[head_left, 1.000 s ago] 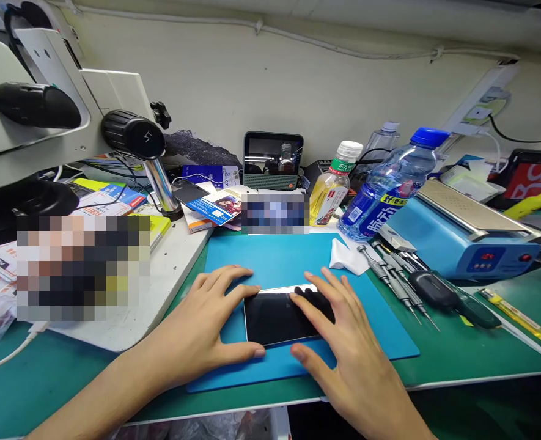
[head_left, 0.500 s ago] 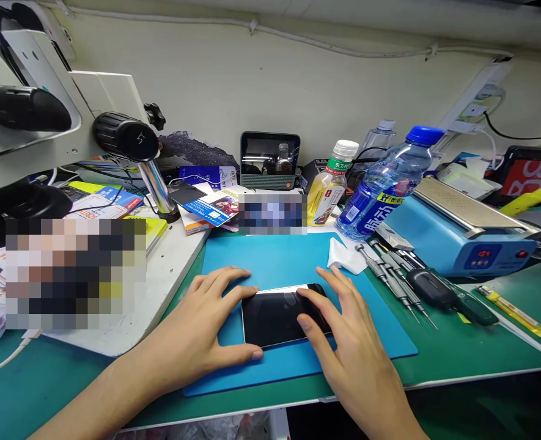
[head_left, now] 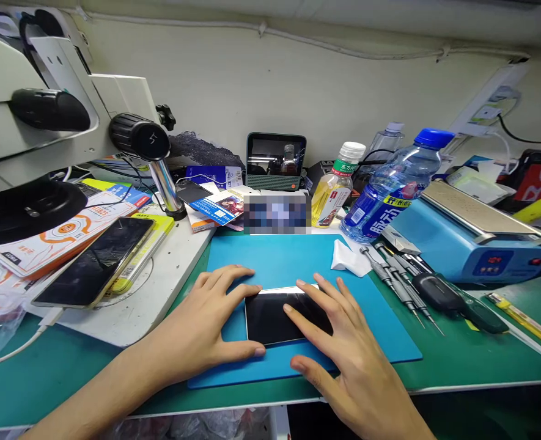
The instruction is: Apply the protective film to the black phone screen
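A smartphone (head_left: 270, 319) with a dark screen lies flat and sideways on a blue mat (head_left: 274, 260). My left hand (head_left: 203, 324) holds its left end, the thumb at the near edge and the index finger at the far edge. Over the right part of the screen, my right hand (head_left: 355, 345) spreads its fingers. One of its fingertips is at the middle of the glass, and its thumb sticks out past the near edge. A crumpled white wipe (head_left: 349, 258) lies on the mat beyond my right hand.
Left, a microscope (head_left: 137, 135) overhangs a white base bearing boxes and another phone (head_left: 98, 263) on a cable. Right of the mat lie screwdrivers (head_left: 396, 284), a black case (head_left: 437, 291) and a yellow cutter (head_left: 524, 321). Bottles (head_left: 389, 189) and a blue heating plate (head_left: 490, 256) stand behind.
My right hand has shifted its fingers left across the screen, and its thumb has come off the phone toward the near side. The left hand keeps its hold. The view has turned slightly left.
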The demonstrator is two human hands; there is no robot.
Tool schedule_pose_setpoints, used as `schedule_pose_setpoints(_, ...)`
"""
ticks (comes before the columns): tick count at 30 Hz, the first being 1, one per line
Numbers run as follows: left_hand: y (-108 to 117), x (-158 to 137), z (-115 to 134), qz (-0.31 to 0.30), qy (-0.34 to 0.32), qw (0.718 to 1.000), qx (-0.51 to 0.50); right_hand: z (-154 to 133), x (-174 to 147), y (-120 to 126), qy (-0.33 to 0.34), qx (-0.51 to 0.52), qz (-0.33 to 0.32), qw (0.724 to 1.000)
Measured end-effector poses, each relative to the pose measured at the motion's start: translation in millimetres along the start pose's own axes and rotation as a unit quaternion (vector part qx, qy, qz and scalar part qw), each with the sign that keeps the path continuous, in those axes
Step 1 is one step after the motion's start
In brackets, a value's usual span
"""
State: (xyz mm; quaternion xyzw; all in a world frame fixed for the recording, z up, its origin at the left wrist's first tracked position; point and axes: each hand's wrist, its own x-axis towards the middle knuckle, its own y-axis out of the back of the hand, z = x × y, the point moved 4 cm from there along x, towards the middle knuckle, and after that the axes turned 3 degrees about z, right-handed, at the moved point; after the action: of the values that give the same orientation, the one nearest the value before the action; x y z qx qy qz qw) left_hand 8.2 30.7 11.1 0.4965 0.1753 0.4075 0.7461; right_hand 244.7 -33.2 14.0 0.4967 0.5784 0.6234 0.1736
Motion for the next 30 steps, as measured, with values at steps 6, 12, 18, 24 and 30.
schedule_pose_setpoints(6,1,-1,-1,0.001,-0.001,1.0,0.002,8,1,-2,-0.137,0.025,0.104,0.985)
schedule_pose_setpoints(12,2,-1,3,0.009,-0.036,0.999,0.024,12,0,-7,-0.152,-0.008,0.105,0.983)
schedule_pose_setpoints(18,3,0,7,0.01,-0.058,0.998,0.031,7,2,-5,-0.093,-0.015,0.076,0.993)
schedule_pose_setpoints(24,4,1,7,0.01,-0.057,0.998,0.03,3,-1,3,-0.048,0.041,0.094,0.994)
schedule_pose_setpoints(30,1,0,6,0.015,-0.051,0.998,0.021,4,-6,8,-0.077,0.067,0.179,0.979)
